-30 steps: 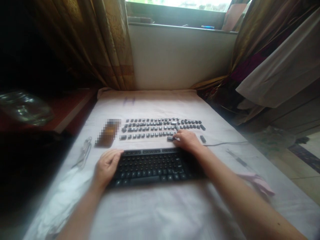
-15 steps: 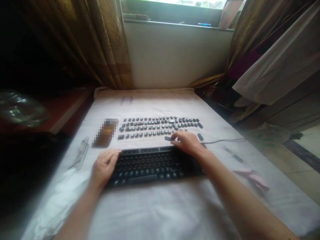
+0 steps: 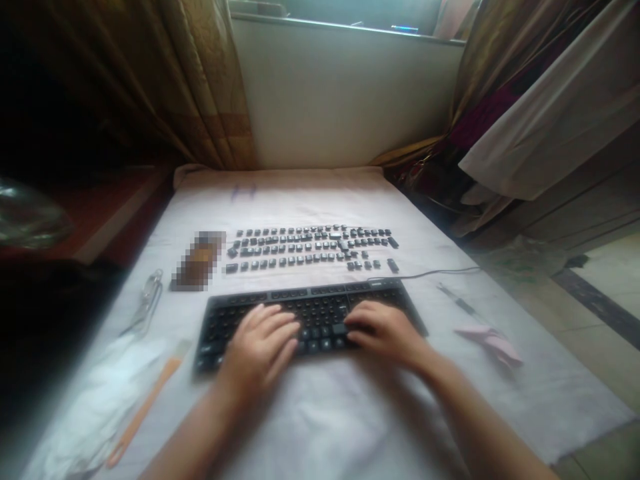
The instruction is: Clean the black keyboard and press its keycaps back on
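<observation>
A black keyboard [image 3: 370, 293] lies on the white cloth, with keycaps on its lower rows and bare key posts above. My left hand [image 3: 263, 343] rests palm down over its left half, fingers stretched and holding nothing. At the lower right of the keys, my right hand [image 3: 385, 330] has its fingers curled at a long dark keycap [image 3: 340, 329], which sits in line with the row there. Beyond the keyboard, loose black keycaps [image 3: 285, 250] are laid out in several rows.
Left of the keycaps is a pixelated brown object [image 3: 200, 260]. Nearer lie glasses [image 3: 150, 297], an orange-handled brush [image 3: 145, 410] and a crumpled white cloth [image 3: 105, 393]. On the right are a cable [image 3: 430, 272], a pen-like tool [image 3: 463, 303] and a pink cloth [image 3: 493, 343].
My right hand has brought the long keycap down from above the keyboard onto its lower right keys. My left hand has moved from the left edge onto the keys, and the keyboard has shifted left.
</observation>
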A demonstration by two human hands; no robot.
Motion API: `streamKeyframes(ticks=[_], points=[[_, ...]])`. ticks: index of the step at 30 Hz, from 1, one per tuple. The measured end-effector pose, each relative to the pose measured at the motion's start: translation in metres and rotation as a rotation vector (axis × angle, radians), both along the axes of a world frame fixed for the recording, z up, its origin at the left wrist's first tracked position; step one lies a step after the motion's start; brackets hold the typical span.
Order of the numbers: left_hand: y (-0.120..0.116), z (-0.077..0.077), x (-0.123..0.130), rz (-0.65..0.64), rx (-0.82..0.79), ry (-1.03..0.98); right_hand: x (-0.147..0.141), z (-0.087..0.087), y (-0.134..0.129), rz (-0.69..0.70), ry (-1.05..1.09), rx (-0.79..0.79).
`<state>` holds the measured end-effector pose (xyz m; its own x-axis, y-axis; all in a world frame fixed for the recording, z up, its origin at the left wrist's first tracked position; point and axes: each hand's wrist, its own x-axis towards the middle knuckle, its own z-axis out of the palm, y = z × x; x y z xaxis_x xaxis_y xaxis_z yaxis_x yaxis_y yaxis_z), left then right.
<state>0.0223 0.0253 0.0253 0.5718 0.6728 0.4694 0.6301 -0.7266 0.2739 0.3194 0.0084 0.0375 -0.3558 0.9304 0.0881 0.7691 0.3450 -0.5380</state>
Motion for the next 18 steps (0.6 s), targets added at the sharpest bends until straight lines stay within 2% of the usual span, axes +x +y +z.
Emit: streamKeyframes(ticks=[2, 6, 11, 18], points=[[-0.009, -0.002, 0.015, -0.068, 0.006, 0.013, -0.001, 0.0, 0.001, 0.004, -0.007, -0.01], [-0.015, -0.006, 0.03, -0.113, 0.017, 0.065, -0.003, 0.001, 0.003, -0.002, -0.02, -0.04], [-0.013, -0.011, 0.038, -0.142, 0.008, 0.167, -0.006, 0.002, 0.003, -0.044, -0.013, -0.068], [-0.012, -0.013, 0.043, -0.147, 0.004, 0.182, -0.005, 0.001, 0.002, -0.046, 0.008, -0.094]])
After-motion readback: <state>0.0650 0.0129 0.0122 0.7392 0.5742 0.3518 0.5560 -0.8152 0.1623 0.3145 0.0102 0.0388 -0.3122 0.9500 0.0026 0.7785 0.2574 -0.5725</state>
